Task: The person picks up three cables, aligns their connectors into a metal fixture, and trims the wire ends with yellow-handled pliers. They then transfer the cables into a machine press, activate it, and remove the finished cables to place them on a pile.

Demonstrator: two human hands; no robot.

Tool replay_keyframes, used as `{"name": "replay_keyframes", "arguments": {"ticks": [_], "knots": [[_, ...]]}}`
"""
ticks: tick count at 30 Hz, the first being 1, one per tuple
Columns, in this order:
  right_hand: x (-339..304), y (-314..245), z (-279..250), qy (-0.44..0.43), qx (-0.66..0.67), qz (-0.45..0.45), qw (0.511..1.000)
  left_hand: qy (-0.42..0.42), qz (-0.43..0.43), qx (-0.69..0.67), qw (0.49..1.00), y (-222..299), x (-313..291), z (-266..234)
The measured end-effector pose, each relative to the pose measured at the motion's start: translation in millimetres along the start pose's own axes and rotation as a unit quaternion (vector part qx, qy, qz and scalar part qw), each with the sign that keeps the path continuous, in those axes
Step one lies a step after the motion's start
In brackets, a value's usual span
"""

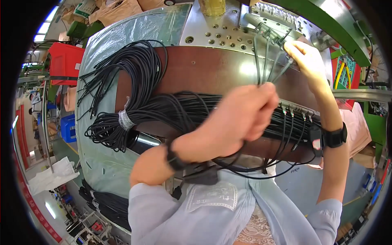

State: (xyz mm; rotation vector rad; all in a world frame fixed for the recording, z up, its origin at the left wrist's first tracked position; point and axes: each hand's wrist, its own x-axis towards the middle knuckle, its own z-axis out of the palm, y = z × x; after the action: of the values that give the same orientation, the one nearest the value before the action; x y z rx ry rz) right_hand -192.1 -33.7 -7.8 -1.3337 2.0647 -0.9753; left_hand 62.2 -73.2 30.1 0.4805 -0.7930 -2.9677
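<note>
My left hand [253, 112] is closed in a fist round several thin black cables [266, 67]. They rise from its top, fanned out, to a metal mould fixture [271, 34] on the machine bed. At the fixture's right end is my right hand [305, 59], fingers curled and pressed against its edge; what they pinch is hidden. Below the left hand, a thick bundle of black cables [175, 108] lies across a brown board [196, 67], tied with clear wrap [125, 119] at the left. Cable ends with small metal connectors [292, 111] line a strip right of my left hand.
Another looped bundle of black cables [141, 67] rests at the board's left. A perforated steel plate [218, 36] lies behind the board, with a yellowish container [212, 7] on it. A green machine beam [322, 24] crosses at upper right. A red bin [65, 61] stands far left.
</note>
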Motion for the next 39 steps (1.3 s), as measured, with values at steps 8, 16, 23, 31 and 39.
{"name": "replay_keyframes", "arguments": {"ticks": [8, 16, 23, 31, 39], "knots": [[-43.8, 31.6, -9.6, 0.108, -0.331, -0.337, 0.875, 0.589, 0.553, 0.342, 0.48, 191.6, -212.9, -78.6], [-121.9, 19.0, -19.9, -0.078, -0.17, -0.122, 0.975, 0.228, 0.033, 0.424, 0.876, 47.9, -56.1, -26.6], [-5.8, 5.6, -10.1, 0.149, -0.203, -0.342, 0.905, 0.018, -0.081, 0.083, 0.993, -22.9, 72.0, 17.8], [52.1, 33.3, -34.3, 0.165, -0.001, -0.325, 0.931, -0.089, -0.051, -0.109, 0.989, 84.5, 174.5, -53.2], [48.8, 43.1, -34.3, 0.198, -0.524, -0.364, 0.744, 0.238, 0.072, 0.617, 0.747, 92.5, 155.7, -38.4]]}}
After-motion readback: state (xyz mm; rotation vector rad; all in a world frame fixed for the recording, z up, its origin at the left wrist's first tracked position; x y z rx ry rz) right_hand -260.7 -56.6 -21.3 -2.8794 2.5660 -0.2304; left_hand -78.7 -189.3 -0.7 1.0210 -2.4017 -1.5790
